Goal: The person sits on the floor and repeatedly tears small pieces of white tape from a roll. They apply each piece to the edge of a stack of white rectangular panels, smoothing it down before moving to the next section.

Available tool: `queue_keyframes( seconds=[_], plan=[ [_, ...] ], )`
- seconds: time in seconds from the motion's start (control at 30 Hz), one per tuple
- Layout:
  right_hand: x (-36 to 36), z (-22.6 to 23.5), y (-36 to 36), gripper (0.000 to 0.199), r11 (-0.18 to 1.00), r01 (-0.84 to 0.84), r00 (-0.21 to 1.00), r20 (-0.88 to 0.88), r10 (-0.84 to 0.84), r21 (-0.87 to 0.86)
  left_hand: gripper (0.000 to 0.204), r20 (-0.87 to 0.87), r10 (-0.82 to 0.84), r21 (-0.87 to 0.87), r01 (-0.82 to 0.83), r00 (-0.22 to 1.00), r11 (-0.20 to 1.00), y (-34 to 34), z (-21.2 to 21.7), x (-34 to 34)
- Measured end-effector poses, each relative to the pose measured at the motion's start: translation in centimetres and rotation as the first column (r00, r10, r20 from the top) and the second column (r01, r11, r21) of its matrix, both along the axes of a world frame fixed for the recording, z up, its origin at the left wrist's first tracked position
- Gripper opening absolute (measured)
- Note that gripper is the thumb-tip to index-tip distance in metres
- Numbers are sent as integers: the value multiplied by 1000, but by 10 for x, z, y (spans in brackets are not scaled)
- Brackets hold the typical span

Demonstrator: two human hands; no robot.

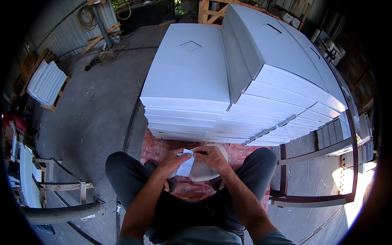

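Observation:
Between my knees, my left hand (172, 161) is closed on a folded sheet of white paper (185, 166), thumb on top. My right hand (213, 158) pinches at the paper's upper right edge, its fingertips close to the left thumb. Just beneath the right hand lies a beige, rounded piece, like a cloth or bag (203, 172), partly covered by the hand and paper. Both rest over a reddish, worn board (192, 192) by my feet.
Directly ahead stand stacked flat white boxes (192, 65), with a taller white stack (281, 61) on the right. A dark metal frame (314, 201) curves around the right side. White panels on a pallet (47, 83) lie far left; a grey pipe (61, 213) and wooden stand are lower left.

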State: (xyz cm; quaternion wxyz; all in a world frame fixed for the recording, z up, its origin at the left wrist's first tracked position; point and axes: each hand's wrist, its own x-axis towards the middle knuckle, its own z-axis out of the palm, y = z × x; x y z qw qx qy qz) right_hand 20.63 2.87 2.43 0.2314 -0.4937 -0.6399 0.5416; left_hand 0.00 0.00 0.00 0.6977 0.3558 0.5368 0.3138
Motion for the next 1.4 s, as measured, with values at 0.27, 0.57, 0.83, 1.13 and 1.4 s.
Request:
queue_keyframes(
  seconds=[0.27, 0.57, 0.83, 1.13, 1.4],
  plan=[
    [-6, -8, -8, 23, 980, 12, 992, 120, -37, 201, 21, -256, -128, 198, 182, 958, 963, -3, 1, 1],
    [-19, -12, -14, 19, 917, 57, 972, 187, -141, 396, 20, -459, -124, 303, 286, 880, 909, -3, -6, 2],
    [-6, 2, -8, 25, 986, 41, 986, -151, -66, -160, 26, -171, -133, 99, 151, 976, 984, -1, 18, -6],
    [-1, 11, -10, 20, 992, 96, 959, -259, -113, -81, 34, 102, 47, -91, -38, 994, 995, -1, 31, -8],
    [-9, 5, -17, 13, 911, 168, 986, -53, -159, 378, 33, 33, 67, -12, -67, 997, 998, 0, 21, -2]
  ],
)
